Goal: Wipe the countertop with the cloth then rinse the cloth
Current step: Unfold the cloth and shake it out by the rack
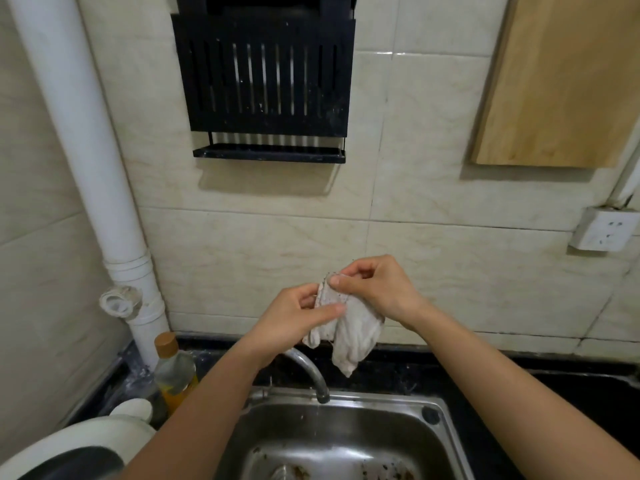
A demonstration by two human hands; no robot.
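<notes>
White pipe, far left: runs down the tiled wall to the bench corner.
White appliance, bottom left: kind unclear.
Brown-capped bottle: yellow liquid; stands between pipe and sink.
Black rack: wall-mounted, above centre.
Person's left hand: raised over the tap, thumb and fingers pinching the cloth's left edge.
Metal tap: curved spout, mouth over the sink; no water seen running.
Off-white cloth: small and crumpled. Held in the air between both hands, above the tap and the sink's back edge, lower end hanging free. Handling, as judged: light, limp, probably damp; sags and bunches wherever unsupported; not fragile and unlikely to slip. Best taken at the stitched upper hem, one hand at each side, to spread it under the spout, then bunched in a fist for wringing.
Steel sink: brown scraps round the drain.
Person's right hand: set higher, thumb and forefinger pinching the upper hem.
Black bench: runs behind and right of the sink.
Pale wooden board: against the wall, upper right.
White socket: on the wall, right edge.
</notes>
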